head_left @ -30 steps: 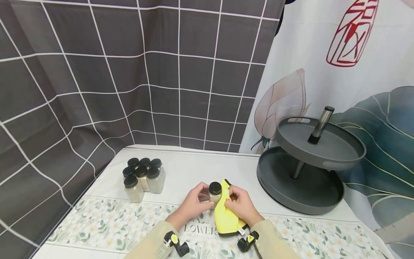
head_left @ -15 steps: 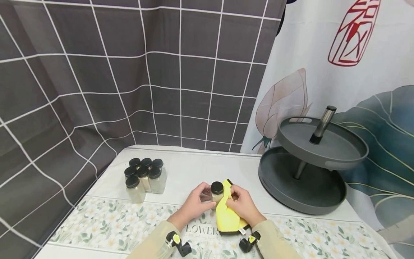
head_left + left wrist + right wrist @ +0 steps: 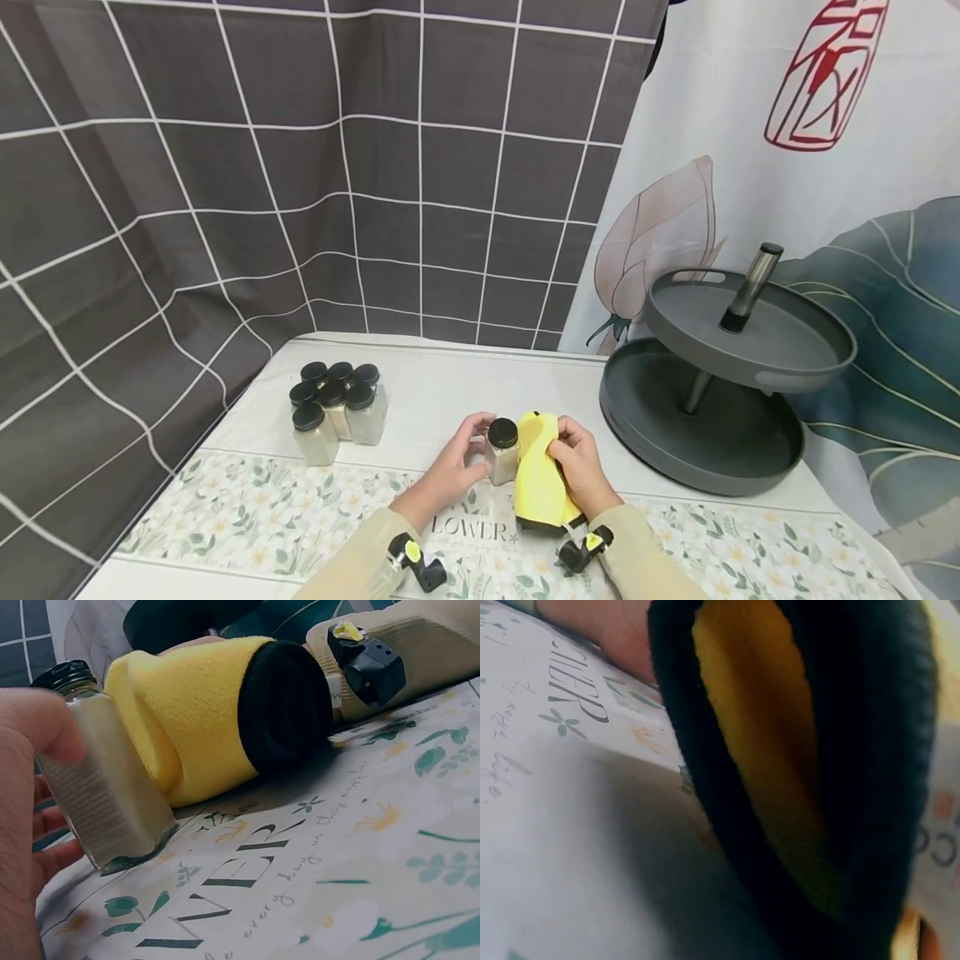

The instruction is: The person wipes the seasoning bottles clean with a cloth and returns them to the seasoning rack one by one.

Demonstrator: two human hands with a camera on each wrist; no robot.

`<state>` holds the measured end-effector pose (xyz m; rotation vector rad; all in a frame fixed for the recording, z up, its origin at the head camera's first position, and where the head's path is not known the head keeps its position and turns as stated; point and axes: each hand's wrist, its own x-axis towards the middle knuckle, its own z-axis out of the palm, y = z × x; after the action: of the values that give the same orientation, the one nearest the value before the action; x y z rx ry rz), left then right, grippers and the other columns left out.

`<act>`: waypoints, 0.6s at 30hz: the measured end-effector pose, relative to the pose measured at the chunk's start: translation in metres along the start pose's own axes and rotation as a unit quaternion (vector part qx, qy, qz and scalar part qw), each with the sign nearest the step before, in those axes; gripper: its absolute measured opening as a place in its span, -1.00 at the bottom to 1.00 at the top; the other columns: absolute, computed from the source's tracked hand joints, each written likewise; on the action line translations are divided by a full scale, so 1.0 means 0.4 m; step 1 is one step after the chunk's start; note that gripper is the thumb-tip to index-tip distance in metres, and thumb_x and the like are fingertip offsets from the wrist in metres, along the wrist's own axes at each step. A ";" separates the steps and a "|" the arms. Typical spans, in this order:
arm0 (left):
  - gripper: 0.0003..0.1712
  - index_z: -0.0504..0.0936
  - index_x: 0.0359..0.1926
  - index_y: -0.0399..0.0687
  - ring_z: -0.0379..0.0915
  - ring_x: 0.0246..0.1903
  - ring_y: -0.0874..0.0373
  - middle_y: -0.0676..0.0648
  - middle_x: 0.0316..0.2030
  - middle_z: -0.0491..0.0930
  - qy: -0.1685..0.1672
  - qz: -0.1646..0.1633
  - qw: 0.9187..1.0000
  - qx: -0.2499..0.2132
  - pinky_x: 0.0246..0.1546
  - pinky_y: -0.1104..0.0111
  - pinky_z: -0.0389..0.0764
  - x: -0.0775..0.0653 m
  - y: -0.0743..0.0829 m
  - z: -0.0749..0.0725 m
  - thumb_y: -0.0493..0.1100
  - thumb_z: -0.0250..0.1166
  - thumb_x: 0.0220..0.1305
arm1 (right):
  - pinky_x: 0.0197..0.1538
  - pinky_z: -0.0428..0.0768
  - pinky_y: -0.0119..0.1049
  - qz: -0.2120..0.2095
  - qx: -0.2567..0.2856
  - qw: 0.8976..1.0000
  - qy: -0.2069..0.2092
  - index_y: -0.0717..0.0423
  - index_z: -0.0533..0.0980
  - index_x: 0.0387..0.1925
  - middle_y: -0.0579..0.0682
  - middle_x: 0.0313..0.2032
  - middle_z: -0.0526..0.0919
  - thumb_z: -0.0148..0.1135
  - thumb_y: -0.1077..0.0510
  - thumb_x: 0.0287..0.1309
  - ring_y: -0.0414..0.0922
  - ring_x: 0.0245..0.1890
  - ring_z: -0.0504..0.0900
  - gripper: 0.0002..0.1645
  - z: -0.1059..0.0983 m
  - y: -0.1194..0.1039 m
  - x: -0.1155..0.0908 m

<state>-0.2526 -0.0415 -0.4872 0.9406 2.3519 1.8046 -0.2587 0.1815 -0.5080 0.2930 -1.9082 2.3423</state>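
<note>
A square glass jar (image 3: 502,454) with a black lid and pale contents stands upright on the table in the head view. My left hand (image 3: 452,467) curls round its left side; in the left wrist view the thumb (image 3: 64,739) lies over the near face of the jar (image 3: 124,787) and the fingers reach behind. My right hand (image 3: 583,467) pinches a yellow cloth (image 3: 538,475) with a black edge just right of the jar. The right wrist view looks into the fold of the cloth's black edge (image 3: 705,735), which hides most of the right hand.
Several similar black-lidded jars (image 3: 316,437) stand grouped at the left of the table. A dark grey two-tier round tray (image 3: 705,475) stands at the right. A floral runner (image 3: 255,517) crosses the table front, and a grid-patterned curtain (image 3: 450,167) hangs behind.
My right hand has moved slightly right with the yellow cloth, drawing it off the jar's side so more of the glass shows. The left hand stays at the jar.
</note>
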 end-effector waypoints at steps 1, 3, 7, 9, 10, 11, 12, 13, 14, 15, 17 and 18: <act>-0.22 0.14 0.29 -0.15 0.24 0.14 0.08 -0.02 0.14 0.33 -0.005 0.000 1.000 -0.009 0.16 0.15 0.33 -0.001 0.012 -0.002 -0.51 0.09 -0.02 | -0.44 0.61 -0.25 0.002 -0.002 1.000 -0.002 0.27 0.31 -0.46 0.10 -0.43 0.57 0.01 0.46 -0.06 -0.08 -0.50 0.57 -0.89 0.000 -0.002 0.000; -0.20 0.14 0.32 -0.10 0.27 0.15 0.11 0.03 0.18 0.32 -0.010 -0.014 1.000 -0.006 0.16 0.18 0.33 -0.002 0.025 -0.001 -0.52 0.05 0.00 | -0.43 0.61 -0.26 0.002 -0.007 1.000 -0.008 0.25 0.32 -0.45 0.09 -0.42 0.57 0.01 0.46 -0.04 -0.09 -0.48 0.57 -0.88 0.000 -0.005 0.000; -0.24 0.20 0.31 0.02 0.30 0.10 0.24 0.16 0.15 0.35 -0.009 -0.033 0.999 0.014 0.14 0.26 0.36 -0.005 0.021 0.005 -0.43 0.13 0.06 | -0.43 0.61 -0.27 0.002 -0.016 1.000 -0.012 0.24 0.33 -0.45 0.07 -0.44 0.57 0.03 0.46 -0.04 -0.10 -0.49 0.57 -0.87 -0.001 -0.004 -0.004; -0.28 0.26 0.28 0.01 0.30 0.05 0.24 0.15 0.09 0.38 -0.002 -0.019 0.999 0.029 0.11 0.28 0.38 -0.006 0.017 0.007 -0.39 0.19 0.05 | -0.44 0.60 -0.28 0.002 -0.020 1.000 -0.012 0.26 0.34 -0.45 0.07 -0.45 0.56 0.02 0.49 -0.04 -0.11 -0.49 0.56 -0.87 0.001 -0.004 -0.005; -0.30 0.30 0.25 -0.02 0.31 0.01 0.23 0.12 0.05 0.39 0.003 -0.008 0.999 0.038 0.07 0.29 0.41 -0.006 0.013 0.007 -0.38 0.22 0.03 | -0.45 0.60 -0.29 0.002 -0.024 1.000 -0.013 0.27 0.35 -0.45 0.06 -0.45 0.56 0.02 0.51 -0.05 -0.11 -0.49 0.55 -0.86 0.003 -0.004 -0.005; -0.32 0.33 0.22 -0.03 0.32 -0.03 0.21 0.10 0.01 0.40 0.009 0.000 0.999 0.048 0.03 0.28 0.44 -0.006 0.006 0.008 -0.35 0.25 0.02 | -0.44 0.60 -0.30 -0.001 -0.032 0.999 -0.015 0.28 0.36 -0.45 0.06 -0.46 0.56 0.02 0.53 -0.05 -0.12 -0.49 0.55 -0.84 0.005 -0.005 -0.005; -0.34 0.36 0.19 -0.02 0.33 -0.09 0.20 0.09 -0.04 0.40 0.016 0.007 0.998 0.060 -0.02 0.29 0.46 -0.004 -0.003 0.008 -0.32 0.29 0.01 | -0.45 0.60 -0.30 -0.005 -0.038 0.999 -0.020 0.29 0.37 -0.44 0.07 -0.46 0.56 0.01 0.56 -0.06 -0.11 -0.49 0.55 -0.83 0.008 -0.007 -0.005; -0.37 0.39 0.16 0.00 0.33 -0.12 0.20 0.08 -0.06 0.40 0.023 0.013 0.997 0.070 -0.06 0.31 0.48 -0.002 -0.013 0.009 -0.29 0.32 0.01 | -0.44 0.60 -0.30 -0.008 -0.048 0.999 -0.024 0.30 0.38 -0.44 0.07 -0.46 0.56 0.00 0.57 -0.07 -0.12 -0.49 0.55 -0.81 0.011 -0.010 -0.006; -0.40 0.41 0.13 0.00 0.33 -0.14 0.20 0.08 -0.08 0.39 0.031 0.018 0.996 0.079 -0.09 0.33 0.49 0.001 -0.023 0.010 -0.26 0.35 0.00 | -0.45 0.60 -0.31 -0.017 -0.063 0.997 -0.031 0.31 0.38 -0.44 0.07 -0.46 0.55 0.00 0.58 -0.08 -0.13 -0.50 0.54 -0.81 0.016 -0.016 -0.008; -0.40 0.42 0.11 0.02 0.34 -0.15 0.21 0.09 -0.10 0.39 0.039 0.020 0.995 0.085 -0.10 0.34 0.50 0.005 -0.032 0.010 -0.23 0.38 -0.01 | -0.45 0.60 -0.32 -0.026 -0.077 0.996 -0.038 0.32 0.39 -0.44 0.07 -0.46 0.55 0.01 0.59 -0.09 -0.14 -0.50 0.54 -0.80 0.021 -0.022 -0.009; -0.40 0.43 0.08 0.08 0.36 -0.13 0.23 0.11 -0.10 0.40 0.051 0.011 0.995 0.086 -0.07 0.36 0.50 0.011 -0.051 0.012 -0.15 0.42 -0.04 | -0.46 0.59 -0.33 -0.041 -0.111 0.991 -0.057 0.31 0.39 -0.43 0.07 -0.47 0.53 0.03 0.59 -0.10 -0.16 -0.51 0.53 -0.80 0.031 -0.034 -0.013; -0.40 0.44 0.06 0.10 0.37 -0.11 0.25 0.13 -0.10 0.40 0.055 0.007 0.995 0.083 -0.05 0.38 0.49 0.014 -0.055 0.011 -0.12 0.44 -0.05 | -0.48 0.58 -0.35 -0.047 -0.129 0.988 -0.066 0.30 0.39 -0.44 0.06 -0.48 0.51 0.05 0.57 -0.11 -0.17 -0.53 0.50 -0.80 0.036 -0.040 -0.015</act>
<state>-0.2650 -0.0381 -0.5064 0.8980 2.6024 1.7314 -0.2483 0.1710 -0.4910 0.5096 -2.1762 2.0341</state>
